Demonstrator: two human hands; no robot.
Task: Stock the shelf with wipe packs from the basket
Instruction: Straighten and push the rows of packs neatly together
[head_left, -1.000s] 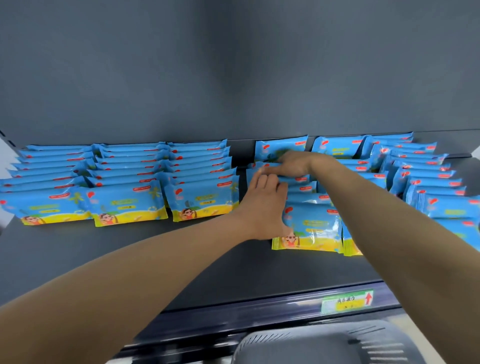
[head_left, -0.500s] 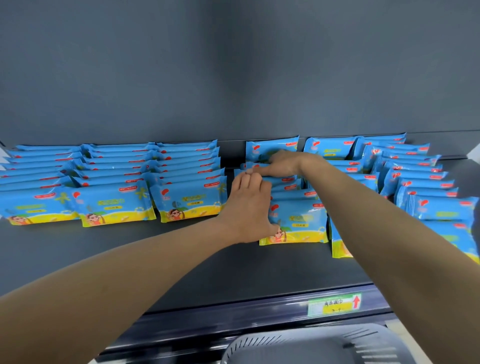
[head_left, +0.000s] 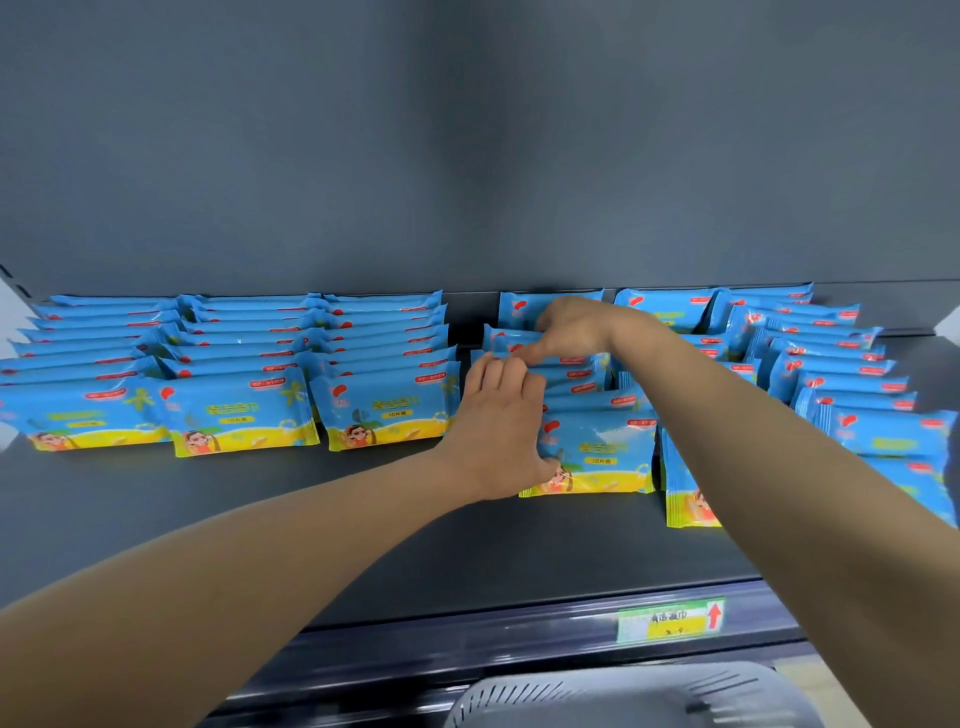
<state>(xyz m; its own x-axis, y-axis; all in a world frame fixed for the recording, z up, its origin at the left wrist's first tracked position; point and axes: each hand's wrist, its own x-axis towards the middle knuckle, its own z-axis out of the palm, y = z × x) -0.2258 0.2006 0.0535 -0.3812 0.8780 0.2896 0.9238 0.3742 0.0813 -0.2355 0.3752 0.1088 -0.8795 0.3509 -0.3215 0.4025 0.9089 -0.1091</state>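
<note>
Where the dark shelf (head_left: 311, 519) meets the grey back wall (head_left: 467, 156), blue wipe packs stand on edge in rows running front to back. Three neat rows (head_left: 244, 364) fill the left side, their front packs roughly in line. A narrow bare strip (head_left: 465, 322) separates them from the fourth row (head_left: 571, 374), where both hands work.

The left hand (head_left: 498, 431) grips this row at its left front corner, with the thumb against the face of the front pack (head_left: 602, 447) and the fingers curled over the tops of the packs behind it. The right hand (head_left: 569, 330) reaches further back and curls its fingers down over the pack tops near the wall, its thumb almost touching the left fingertips.

Just to the right, the fifth row's front pack (head_left: 685, 493) stands nearer the shelf lip than its neighbour and is turned slightly. More rows (head_left: 841, 374) spread looser towards the right edge.

A broad band of bare shelf lies in front of all the rows, up to the front rail (head_left: 415, 644) with its green and yellow price label (head_left: 670, 621). The grey basket (head_left: 623, 696) sits below the rail at the bottom edge, its contents hidden.
</note>
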